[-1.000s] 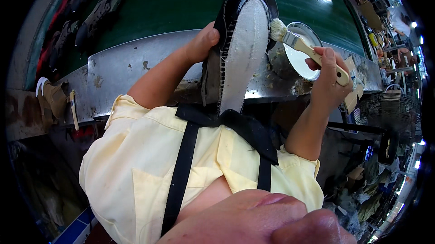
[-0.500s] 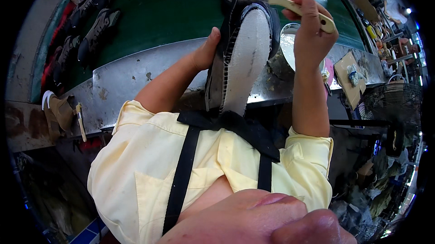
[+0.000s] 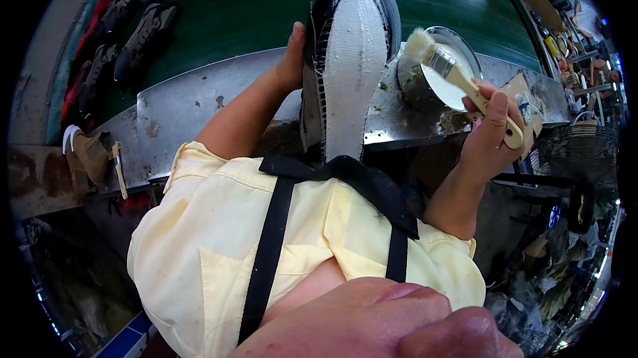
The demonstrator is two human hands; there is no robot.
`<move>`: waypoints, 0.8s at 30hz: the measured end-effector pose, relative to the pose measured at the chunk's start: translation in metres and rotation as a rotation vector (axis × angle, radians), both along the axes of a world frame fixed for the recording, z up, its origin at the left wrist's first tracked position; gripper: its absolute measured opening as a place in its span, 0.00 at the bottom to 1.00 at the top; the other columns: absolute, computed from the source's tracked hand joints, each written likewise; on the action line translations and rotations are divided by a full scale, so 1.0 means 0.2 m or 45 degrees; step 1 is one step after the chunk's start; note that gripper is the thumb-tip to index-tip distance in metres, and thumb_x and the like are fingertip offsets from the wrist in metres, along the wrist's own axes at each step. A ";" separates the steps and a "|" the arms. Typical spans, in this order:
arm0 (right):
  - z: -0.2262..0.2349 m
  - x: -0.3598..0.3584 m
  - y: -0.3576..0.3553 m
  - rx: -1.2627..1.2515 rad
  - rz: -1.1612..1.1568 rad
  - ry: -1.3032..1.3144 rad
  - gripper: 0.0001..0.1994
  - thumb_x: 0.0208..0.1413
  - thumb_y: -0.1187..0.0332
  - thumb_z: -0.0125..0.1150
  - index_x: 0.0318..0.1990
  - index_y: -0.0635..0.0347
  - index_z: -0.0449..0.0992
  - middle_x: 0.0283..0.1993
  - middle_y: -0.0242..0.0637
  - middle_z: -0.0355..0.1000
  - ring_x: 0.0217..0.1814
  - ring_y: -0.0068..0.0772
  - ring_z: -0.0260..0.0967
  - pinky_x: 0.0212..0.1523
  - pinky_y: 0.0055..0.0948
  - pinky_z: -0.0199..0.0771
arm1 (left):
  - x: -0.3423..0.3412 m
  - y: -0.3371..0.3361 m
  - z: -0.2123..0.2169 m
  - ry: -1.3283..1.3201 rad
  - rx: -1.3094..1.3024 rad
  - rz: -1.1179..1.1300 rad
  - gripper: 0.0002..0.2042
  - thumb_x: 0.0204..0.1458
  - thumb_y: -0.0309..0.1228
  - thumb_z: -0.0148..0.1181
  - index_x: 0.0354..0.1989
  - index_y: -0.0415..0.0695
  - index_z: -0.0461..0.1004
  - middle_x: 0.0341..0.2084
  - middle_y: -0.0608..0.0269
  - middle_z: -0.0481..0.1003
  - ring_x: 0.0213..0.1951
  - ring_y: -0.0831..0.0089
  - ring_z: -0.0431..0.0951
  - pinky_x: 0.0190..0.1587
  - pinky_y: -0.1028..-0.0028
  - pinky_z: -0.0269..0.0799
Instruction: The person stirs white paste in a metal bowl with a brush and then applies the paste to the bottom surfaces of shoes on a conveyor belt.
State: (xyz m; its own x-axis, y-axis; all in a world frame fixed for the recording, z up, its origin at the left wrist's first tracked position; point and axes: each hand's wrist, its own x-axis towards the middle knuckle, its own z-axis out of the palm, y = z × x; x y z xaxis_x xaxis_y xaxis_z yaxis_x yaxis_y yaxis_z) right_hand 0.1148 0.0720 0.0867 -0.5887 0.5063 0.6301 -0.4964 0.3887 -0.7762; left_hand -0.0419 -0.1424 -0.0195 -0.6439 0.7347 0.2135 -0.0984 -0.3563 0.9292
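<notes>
My left hand point(image 3: 291, 59) grips a dark shoe upper point(image 3: 392, 22) along its left side; the thumb shows and the other fingers are hidden behind it. The shoe is bottom up, its pale fabric insole point(image 3: 349, 82) facing me, with stitching along the left edge and a wet white coat around the far end. My right hand point(image 3: 493, 122) is closed round the wooden handle of a flat paintbrush point(image 3: 458, 78). Its pale bristles are at the left rim of a metal bowl point(image 3: 407, 76) containing white liquid; whether they touch it I cannot tell.
The bowl stands on a stained metal ledge point(image 3: 193, 95) before a green belt surface point(image 3: 219, 19). Several dark shoes point(image 3: 143, 42) lie at the left. A tan shoe point(image 3: 90, 159) and a second brush point(image 3: 119, 172) are at the near left. A fan point(image 3: 575, 149) stands at the right.
My right hand has brought the brush from the far end of the shoe to the bowl, rightward and nearer me. The shoe and my left hand have shifted slightly left.
</notes>
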 end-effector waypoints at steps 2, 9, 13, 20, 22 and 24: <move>0.00 -0.02 0.01 0.071 0.101 0.075 0.11 0.58 0.69 0.53 0.33 0.70 0.75 0.35 0.45 0.73 0.32 0.28 0.72 0.28 0.20 0.75 | 0.00 0.00 0.00 -0.008 -0.006 0.011 0.50 0.39 0.76 0.23 0.65 0.50 0.48 0.60 0.48 0.56 0.60 0.51 0.59 0.58 0.52 0.59; 0.06 -0.19 -0.02 0.042 0.314 0.232 0.08 0.56 0.71 0.55 0.36 0.69 0.75 0.37 0.45 0.74 0.36 0.30 0.73 0.37 0.24 0.77 | 0.04 0.02 0.06 -0.187 0.238 -0.047 0.48 0.44 0.73 0.23 0.62 0.43 0.54 0.54 0.48 0.63 0.55 0.59 0.66 0.54 0.62 0.65; 0.09 -0.29 -0.10 0.042 0.507 0.264 0.07 0.54 0.72 0.57 0.36 0.69 0.75 0.37 0.43 0.74 0.38 0.29 0.73 0.40 0.25 0.77 | 0.09 0.07 0.14 0.013 0.162 -0.045 0.49 0.43 0.73 0.21 0.63 0.43 0.50 0.58 0.48 0.59 0.58 0.58 0.63 0.57 0.61 0.62; 0.08 -0.36 -0.07 0.315 0.022 0.314 0.05 0.51 0.70 0.62 0.30 0.63 0.78 0.29 0.35 0.75 0.29 0.21 0.71 0.28 0.18 0.69 | 0.02 0.08 0.05 0.068 0.199 -0.086 0.47 0.45 0.72 0.20 0.64 0.45 0.49 0.58 0.49 0.59 0.59 0.59 0.62 0.58 0.60 0.60; 0.14 -0.29 -0.07 0.333 -0.038 0.281 0.05 0.51 0.70 0.62 0.30 0.63 0.78 0.30 0.35 0.75 0.30 0.21 0.71 0.29 0.18 0.70 | 0.01 0.08 0.02 0.083 0.184 -0.095 0.47 0.44 0.72 0.20 0.64 0.45 0.49 0.58 0.49 0.59 0.58 0.59 0.62 0.58 0.60 0.60; 0.17 -0.28 -0.07 0.241 0.207 0.332 0.05 0.51 0.71 0.62 0.31 0.63 0.78 0.31 0.36 0.75 0.31 0.23 0.72 0.30 0.19 0.70 | 0.01 0.09 0.03 0.114 0.143 -0.083 0.48 0.44 0.72 0.20 0.64 0.45 0.49 0.58 0.49 0.59 0.58 0.59 0.62 0.58 0.60 0.60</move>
